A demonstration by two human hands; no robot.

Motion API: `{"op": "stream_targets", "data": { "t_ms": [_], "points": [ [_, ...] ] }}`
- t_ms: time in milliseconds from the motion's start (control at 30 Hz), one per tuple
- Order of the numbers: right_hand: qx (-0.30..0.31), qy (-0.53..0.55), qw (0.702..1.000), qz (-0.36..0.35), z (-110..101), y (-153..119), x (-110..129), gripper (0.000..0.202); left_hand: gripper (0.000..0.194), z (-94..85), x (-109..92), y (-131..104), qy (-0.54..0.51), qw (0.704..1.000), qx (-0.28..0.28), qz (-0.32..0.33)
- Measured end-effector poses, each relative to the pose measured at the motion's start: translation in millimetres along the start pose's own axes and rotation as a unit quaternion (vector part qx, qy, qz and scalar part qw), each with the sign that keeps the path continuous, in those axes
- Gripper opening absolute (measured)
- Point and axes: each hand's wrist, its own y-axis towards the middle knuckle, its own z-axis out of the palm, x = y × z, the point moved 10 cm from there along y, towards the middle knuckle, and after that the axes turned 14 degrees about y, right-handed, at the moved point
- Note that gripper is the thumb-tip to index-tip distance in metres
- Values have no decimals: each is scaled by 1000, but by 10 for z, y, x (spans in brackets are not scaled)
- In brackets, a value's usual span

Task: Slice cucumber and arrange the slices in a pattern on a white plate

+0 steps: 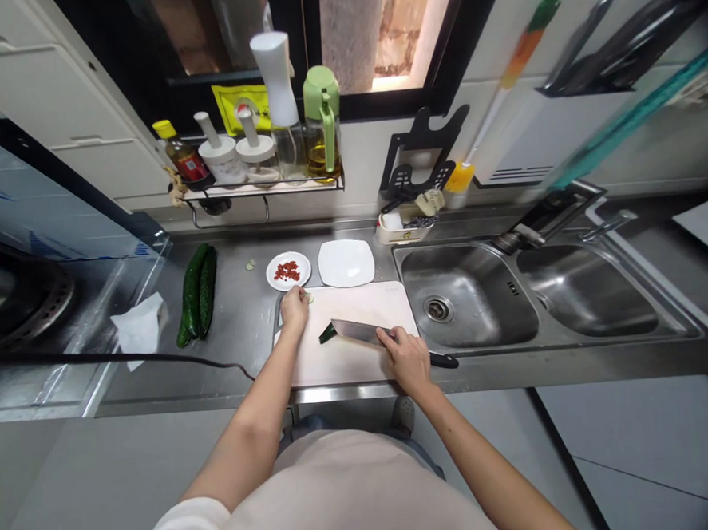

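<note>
My right hand [408, 358] is closed around a kitchen knife [358, 331], its black handle showing past the palm. The blade lies low over a white cutting board [360, 368], its tip against a short dark green cucumber piece [326, 335]. Toward the board's far left corner, my left hand [295, 308] has its fingers curled together; what they pinch, if anything, is hidden. A thin pale green cucumber slice [310, 298] is right beside those fingertips. Beyond the board stand a round white plate of chopped red pieces [272, 279] and a squarish white plate [346, 264].
Whole cucumbers [198, 294] lie on the steel counter at left, near a crumpled white tissue [138, 322] and a dark cord [197, 356]. A double sink [469, 294] borders the board on the right. Seasoning bottles fill a wall rack [265, 189] above the counter.
</note>
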Motion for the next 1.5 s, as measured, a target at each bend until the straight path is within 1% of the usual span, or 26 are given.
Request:
{"op": "stream_targets", "data": {
  "t_ms": [133, 300, 467, 567, 633, 667, 800, 933, 1033, 1133, 1233, 1367, 1500],
  "points": [
    [2, 1, 1000, 1, 16, 6, -4, 40, 13, -17, -54, 5, 18, 999, -17, 28],
    [5, 6, 1000, 9, 14, 8, -19, 39, 21, -5, -92, 1, 24, 998, -20, 48],
    [26, 22, 999, 35, 25, 11, -34, 38, 22, -43, -78, -18, 7, 999, -16, 37],
    [31, 44, 996, 67, 57, 21, -88, 36, 21, -108, -69, -99, -31, 999, -32, 20],
    [29, 71, 993, 85, 80, 33, -125, 34, 21, -158, -87, -220, -67, 996, -56, 19],
    [29, 88, 992, 89, 92, 43, -133, 33, 22, -169, -116, -301, -87, 994, -63, 29],
    [48, 140, 986, 77, 138, 100, -77, 28, 23, -149, -212, -713, -146, 985, -67, 71],
    [69, 162, 983, 50, 150, 162, 66, 25, 20, -131, -280, -1092, -148, 979, -68, 123],
    [74, 173, 981, 42, 149, 194, 157, 24, 25, -89, -375, -1240, -122, 974, -54, 182],
    [80, 176, 980, 41, 161, 206, 221, 23, 25, -32, -433, -1255, -101, 970, -39, 219],
    [98, 171, 979, 47, 200, 200, 251, 23, 23, -22, -430, -1208, -96, 968, -48, 228],
    [135, 156, 975, 78, 280, 176, 227, 23, 24, -42, -404, -1195, -120, 962, -62, 235],
    [187, 136, 966, 115, 369, 143, 201, 24, 26, -67, -388, -1227, -144, 958, -72, 237]
  ]
}}
